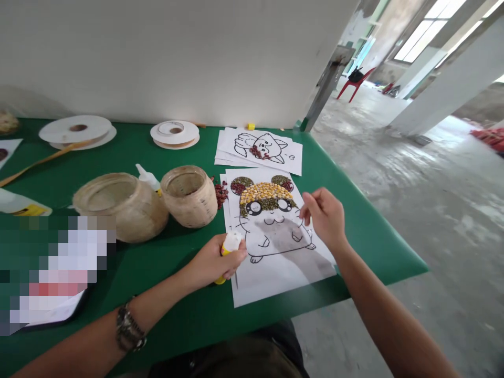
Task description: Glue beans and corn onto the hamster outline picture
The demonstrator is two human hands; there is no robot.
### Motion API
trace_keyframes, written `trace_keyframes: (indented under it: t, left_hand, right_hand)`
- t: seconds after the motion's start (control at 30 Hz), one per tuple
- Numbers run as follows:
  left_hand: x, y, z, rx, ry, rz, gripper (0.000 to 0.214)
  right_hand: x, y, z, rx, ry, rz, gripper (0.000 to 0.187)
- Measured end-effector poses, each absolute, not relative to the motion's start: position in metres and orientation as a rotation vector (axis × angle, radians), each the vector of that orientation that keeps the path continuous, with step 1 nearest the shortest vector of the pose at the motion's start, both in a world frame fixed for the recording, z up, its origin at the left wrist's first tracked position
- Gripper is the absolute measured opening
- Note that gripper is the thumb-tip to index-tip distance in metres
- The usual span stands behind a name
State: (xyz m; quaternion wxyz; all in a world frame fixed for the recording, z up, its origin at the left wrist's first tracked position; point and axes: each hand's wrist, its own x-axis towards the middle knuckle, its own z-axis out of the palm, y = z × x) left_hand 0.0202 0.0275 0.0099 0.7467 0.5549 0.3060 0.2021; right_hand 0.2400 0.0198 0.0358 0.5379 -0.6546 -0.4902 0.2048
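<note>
Left grip (pixel 216 257) is wrapping a white-and-yellow plastic bottle (pixel 233 239), thumb across the front, fingers curling under; white end is tilting away from the wearer, toward the drawing. A dark beaded bracelet (pixel 130 326) is sitting on that wrist. Right grip (pixel 325 216) is hovering at the drawing's right side, fingers curled inward, thumb side facing left; can't tell whether the fingertips are pinching anything or touching paper. Between both grips, a white paper sheet with a black-outlined hamster (pixel 260 287) is lying on the green-topped bench (pixel 372 239), left edge running under the left grip. Yellow seeds (pixel 264 193) are covering the forehead, up and left of the right grip; green seeds (pixel 270 203) are filling a band just below, around the eyes. Dark red seeds (pixel 238 188) are packing the inner ears, green ones rimming them. Lower face and body are showing bare paper. Directly beyond the left grip, loose dark red bits (pixel 221 194) are lying by the sheet's edge. Up and left of the left grip, a small round beige jar (pixel 191 207) is standing beside a wider round beige jar (pixel 137 215), a white nozzle bottle (pixel 147 178) showing behind them. Beyond both grips, a second white sheet with a black-outlined animal (pixel 290 161) is lying near a small yellow cap (pixel 251 126).
</note>
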Motion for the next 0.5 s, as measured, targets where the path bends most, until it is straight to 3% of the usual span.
trace_keyframes:
  t: [0.13, 0.27, 0.37, 0.5]
  left_hand:
    - [0.041, 0.021, 0.035, 1.341, 0.541, 0.367, 0.003]
    - [0.08, 0.004, 0.054, 1.828, 0.353, 0.389, 0.013]
    - [0.108, 0.002, 0.056, 1.995, 0.379, 0.525, 0.006]
    - [0.129, 0.025, 0.053, 2.146, 0.513, 0.699, 0.015]
  right_hand:
    - [0.233, 0.074, 0.057, -1.479, -1.024, 0.554, 0.027]
    - [0.221, 0.128, 0.059, -1.455, -0.794, 0.606, 0.026]
    - [0.214, 0.15, 0.05, -1.464, -0.638, 0.661, 0.023]
    - [0.221, 0.157, 0.04, -1.471, -0.487, 0.704, 0.033]
